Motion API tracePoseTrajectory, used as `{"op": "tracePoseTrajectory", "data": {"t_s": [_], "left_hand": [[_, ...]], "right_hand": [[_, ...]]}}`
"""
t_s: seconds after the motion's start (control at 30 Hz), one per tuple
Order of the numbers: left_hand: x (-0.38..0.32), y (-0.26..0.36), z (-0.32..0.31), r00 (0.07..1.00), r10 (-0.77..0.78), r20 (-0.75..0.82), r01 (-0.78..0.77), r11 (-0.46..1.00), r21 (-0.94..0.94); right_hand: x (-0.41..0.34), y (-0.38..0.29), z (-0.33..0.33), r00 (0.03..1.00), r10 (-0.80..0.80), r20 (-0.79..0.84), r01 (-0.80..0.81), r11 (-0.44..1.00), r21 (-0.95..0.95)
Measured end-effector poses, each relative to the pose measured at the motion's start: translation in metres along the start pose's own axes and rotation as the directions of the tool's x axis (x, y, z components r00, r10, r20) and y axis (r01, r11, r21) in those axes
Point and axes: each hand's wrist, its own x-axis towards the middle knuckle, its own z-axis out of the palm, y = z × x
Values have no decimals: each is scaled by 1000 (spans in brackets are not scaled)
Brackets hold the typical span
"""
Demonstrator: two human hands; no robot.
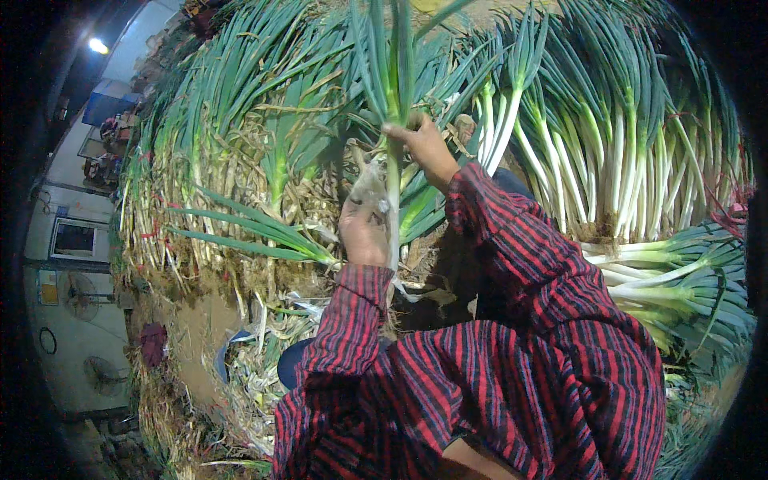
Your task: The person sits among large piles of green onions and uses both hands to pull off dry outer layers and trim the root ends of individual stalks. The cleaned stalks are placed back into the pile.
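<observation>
A long green onion (pixel 393 192) stands nearly upright before me, its green leaves reaching the top of the view. My right hand (pixel 425 147) pinches it between thumb and fingers where the pale stalk turns to leaves. Alongside the stalk's lower part is my left hand (pixel 364 231), its fingers pointing up. A dirty grey-white covering wraps those fingers, and their grip is unclear. Dry, withered leaves hang close to both hands. Left of my left wrist, another green onion (pixel 282 237) lies with its leaves spread leftward.
Unpeeled green onions (pixel 210 138) with dry skins and roots are massed at left. Clean white-stemmed green onions (pixel 612 156) stand at right, with more lying (pixel 672 276) below them. Peeled scraps (pixel 258 366) heap beside my knee. Fans (pixel 84 297) are along the far left wall.
</observation>
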Motion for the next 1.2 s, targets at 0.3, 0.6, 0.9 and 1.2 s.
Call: {"op": "tracePoseTrajectory", "data": {"t_s": [0.3,0.6,0.9,1.2], "left_hand": [[-65,-9,-55,832,-366,417,-184,526,830],[-55,-19,2,838,-307,451,-14,814,580],[-161,-31,-121,926,-356,124,0,328,945],[-53,-121,-248,843,-537,18,-157,-215,964]], "right_hand": [[7,-16,-26,980,15,196,-153,685,712],[-24,21,-2,983,141,115,-167,951,261],[46,-18,-113,689,-418,-592,-23,804,-595],[-124,-19,-427,314,-357,-880,-281,850,-445]]}}
